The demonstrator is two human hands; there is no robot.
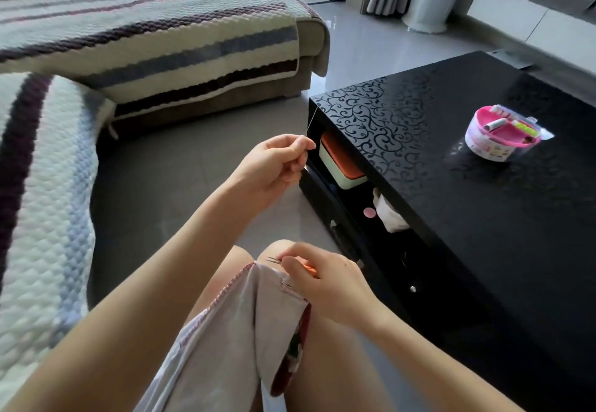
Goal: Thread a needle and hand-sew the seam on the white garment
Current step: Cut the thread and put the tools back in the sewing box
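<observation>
While the left hand (277, 161) is pinching the thread (310, 121) farther out, the right hand (325, 286) is gripping an orange-handled tool (310, 269) at the white garment (232, 331).

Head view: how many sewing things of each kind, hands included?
Hands: 2, left hand, right hand
White garment: 1
Thread: 1
Orange-handled scissors: 1
Pink sewing kit: 1
Total: 6

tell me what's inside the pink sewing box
The pink sewing box holds a white thread spool and small green and yellow pieces in its top tray. Whatever lies beneath the tray is covered.
</observation>
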